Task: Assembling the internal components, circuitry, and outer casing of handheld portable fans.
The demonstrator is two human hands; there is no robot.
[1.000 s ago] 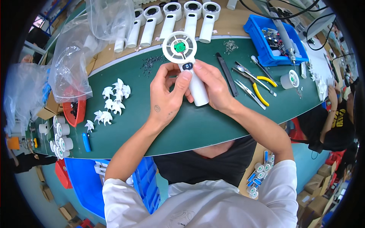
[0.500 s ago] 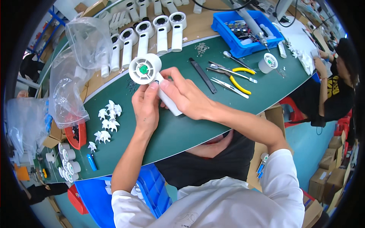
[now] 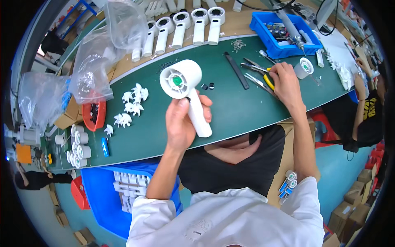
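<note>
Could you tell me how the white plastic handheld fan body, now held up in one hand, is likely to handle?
The white plastic handheld fan body looks stiff and probably light: the left hand alone holds it up by the handle. It may be top-heavy, as the round head is wider than the handle. The smooth shell could be somewhat slippery.

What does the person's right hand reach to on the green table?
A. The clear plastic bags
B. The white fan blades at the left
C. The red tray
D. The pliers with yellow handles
D. The right hand lies on the pliers with yellow handles on the green table, while the left hand holds the white handheld fan up by its handle.
</note>
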